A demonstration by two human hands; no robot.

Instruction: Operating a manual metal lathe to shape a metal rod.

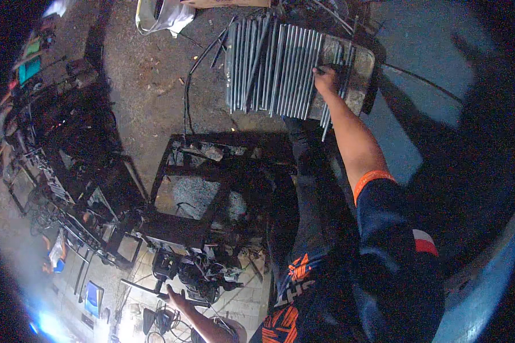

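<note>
Many grey metal rods (294,68) lie side by side on a worn board at the top of the head view. My right hand (327,81) reaches over the right part of this row, its fingers curled down and closed at a rod. A few looser rods (325,123) stick out beneath my right wrist, past the near edge. Down at the lower left, my left hand (176,299) is closed round a metal bar (140,286) beside a dark machine (197,277). Shadow hides part of its grip.
A dark metal frame (166,171) with grey chips on its panels (194,194) stands between my hands. A white sack (166,20) lies beyond, left of the rods. Cables (163,320) hang near my left hand. Bright light flares at the lower left.
</note>
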